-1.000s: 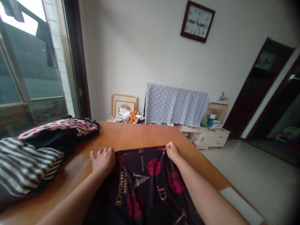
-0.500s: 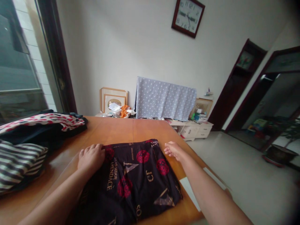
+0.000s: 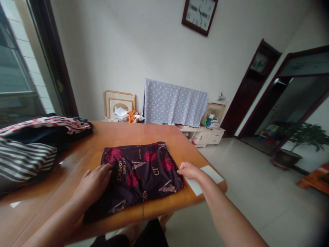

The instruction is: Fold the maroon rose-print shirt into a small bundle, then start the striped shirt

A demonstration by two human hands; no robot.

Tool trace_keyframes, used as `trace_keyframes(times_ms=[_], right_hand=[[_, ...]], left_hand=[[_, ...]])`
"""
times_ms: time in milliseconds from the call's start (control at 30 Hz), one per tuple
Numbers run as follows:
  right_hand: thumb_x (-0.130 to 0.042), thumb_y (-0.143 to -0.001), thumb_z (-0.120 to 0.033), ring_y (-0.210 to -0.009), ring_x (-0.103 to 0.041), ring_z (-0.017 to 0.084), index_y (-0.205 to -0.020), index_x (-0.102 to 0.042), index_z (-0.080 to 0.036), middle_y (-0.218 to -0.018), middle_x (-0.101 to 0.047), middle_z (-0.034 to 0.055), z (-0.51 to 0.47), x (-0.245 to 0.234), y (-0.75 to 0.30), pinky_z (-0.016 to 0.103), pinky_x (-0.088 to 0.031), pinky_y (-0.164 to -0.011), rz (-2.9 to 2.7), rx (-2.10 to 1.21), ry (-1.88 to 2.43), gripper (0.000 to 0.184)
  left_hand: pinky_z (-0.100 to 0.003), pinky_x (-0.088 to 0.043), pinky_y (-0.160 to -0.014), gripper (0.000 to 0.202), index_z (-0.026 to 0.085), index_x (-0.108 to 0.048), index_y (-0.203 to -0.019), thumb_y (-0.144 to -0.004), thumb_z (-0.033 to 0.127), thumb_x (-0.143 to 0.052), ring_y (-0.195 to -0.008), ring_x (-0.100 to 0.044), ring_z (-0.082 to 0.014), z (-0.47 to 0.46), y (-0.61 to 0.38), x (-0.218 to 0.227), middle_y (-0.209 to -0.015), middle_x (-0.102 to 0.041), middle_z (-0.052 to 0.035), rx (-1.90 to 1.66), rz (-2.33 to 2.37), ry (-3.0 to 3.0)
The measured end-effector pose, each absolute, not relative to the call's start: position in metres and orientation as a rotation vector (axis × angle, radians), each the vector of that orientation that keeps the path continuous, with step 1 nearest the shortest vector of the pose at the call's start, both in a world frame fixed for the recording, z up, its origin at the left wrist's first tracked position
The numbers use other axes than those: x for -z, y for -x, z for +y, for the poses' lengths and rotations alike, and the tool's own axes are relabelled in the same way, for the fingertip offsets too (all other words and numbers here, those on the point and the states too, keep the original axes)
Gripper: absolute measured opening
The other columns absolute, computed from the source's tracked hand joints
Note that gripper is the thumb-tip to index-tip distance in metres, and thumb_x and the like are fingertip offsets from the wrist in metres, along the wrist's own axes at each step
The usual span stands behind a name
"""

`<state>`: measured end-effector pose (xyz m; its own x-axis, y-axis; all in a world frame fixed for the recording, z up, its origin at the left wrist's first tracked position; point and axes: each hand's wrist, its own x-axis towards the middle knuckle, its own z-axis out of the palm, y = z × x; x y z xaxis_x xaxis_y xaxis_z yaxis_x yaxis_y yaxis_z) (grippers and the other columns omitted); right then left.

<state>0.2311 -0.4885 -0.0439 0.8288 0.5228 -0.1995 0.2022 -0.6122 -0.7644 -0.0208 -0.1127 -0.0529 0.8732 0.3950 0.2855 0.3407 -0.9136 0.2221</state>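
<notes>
A dark garment (image 3: 144,178) with red flowers and gold lettering lies folded into a rough rectangle on the table. My left hand (image 3: 99,176) rests along its left side, fingers stretched out and flat on the fabric's edge. At the opposite side, my right hand (image 3: 189,170) has its fingers pinched together on the garment's right edge, close to the near right corner. The fabric is mostly smooth, with slight wrinkles in the middle. What kind of garment it is does not show.
The wooden table (image 3: 120,132) carries a striped cloth (image 3: 28,161) and a red-and-white patterned cloth (image 3: 51,122) in a pile at left. A white sheet (image 3: 212,174) lies at its right corner. Beyond stand a cloth-draped object (image 3: 174,103), a low white cabinet (image 3: 205,137) and a potted plant (image 3: 286,157).
Both hands have come nearer along the garment's sides. My right hand, formerly just off the far right edge, now pinches the right edge lower down. The view has tipped downward.
</notes>
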Motion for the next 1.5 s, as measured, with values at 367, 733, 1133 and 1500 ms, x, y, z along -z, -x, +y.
trace_keyframes(times_ms=[367, 733, 1133, 1500], right_hand=[[-0.049, -0.089, -0.038, -0.061, -0.058, 0.014, -0.087, -0.054, -0.022, -0.073, -0.062, -0.0007, -0.497, 0.038, -0.176, 0.023, -0.042, -0.052, -0.387, -0.403, 1.929, 0.017], [-0.062, -0.085, -0.022, -0.08, -0.059, 0.015, -0.09, -0.059, -0.022, -0.086, -0.067, 0.001, -0.514, 0.058, -0.174, 0.021, -0.038, -0.067, -0.564, 0.004, 2.463, 0.006], [-0.053, -0.094, -0.047, -0.087, -0.066, 0.021, -0.085, -0.068, -0.023, -0.096, -0.074, 0.0087, -0.466, 0.024, -0.184, 0.027, -0.036, -0.065, -0.43, 0.089, 2.717, 0.03], [-0.043, -0.102, -0.035, -0.094, -0.069, 0.024, -0.111, -0.058, -0.021, -0.1, -0.073, 0.0141, -0.447, 0.033, -0.184, 0.031, -0.043, -0.076, -0.407, 0.187, 2.799, 0.022]], left_hand=[[-0.075, -0.004, -0.116, 0.047, 0.024, -0.059, -0.133, -0.101, 0.04, -0.029, -0.131, -0.056, -0.033, -0.139, 0.028, 0.05, -0.145, -0.06, -0.0131, -0.435, 0.659, -2.892], [-0.078, -0.001, -0.112, 0.046, 0.023, -0.059, -0.134, -0.101, 0.037, -0.029, -0.132, -0.055, -0.0324, -0.139, 0.032, 0.049, -0.145, -0.059, -0.0154, -0.442, 0.627, -2.901], [-0.078, 0.002, -0.112, 0.044, 0.024, -0.061, -0.129, -0.1, 0.036, -0.03, -0.127, -0.059, -0.0325, -0.136, 0.031, 0.057, -0.139, -0.063, -0.0141, -0.513, 0.623, -2.917], [-0.077, 0.015, -0.111, 0.04, 0.027, -0.064, -0.126, -0.099, 0.034, -0.035, -0.13, -0.056, -0.0326, -0.14, 0.032, 0.052, -0.137, -0.065, -0.0134, -0.557, 0.624, -2.905]])
